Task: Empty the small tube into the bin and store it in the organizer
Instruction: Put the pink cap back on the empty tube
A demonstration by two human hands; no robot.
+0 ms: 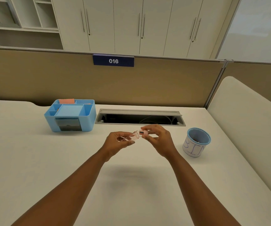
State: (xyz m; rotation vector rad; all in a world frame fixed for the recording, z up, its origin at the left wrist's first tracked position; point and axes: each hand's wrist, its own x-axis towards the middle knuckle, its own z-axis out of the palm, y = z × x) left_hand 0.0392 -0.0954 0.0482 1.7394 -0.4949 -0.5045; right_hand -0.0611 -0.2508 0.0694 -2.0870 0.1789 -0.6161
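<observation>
2 hands | left hand (118,141) grip pinches tube (135,135) | right hand (157,137) grip pinches pink cap (143,132)

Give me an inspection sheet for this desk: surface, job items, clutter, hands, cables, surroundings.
Surface: pale desk, bare in front.
Job's things: small tube held above the desk, pink cap at its mouth; bin at right, upright; blue organizer at left rear.
Clutter: nothing seen.
Grippers: left hand pinches the tube; right hand fingers on the cap.
Cables: some inside the open cable tray.
Surroundings: partition with sign 016, cabinets behind.
</observation>
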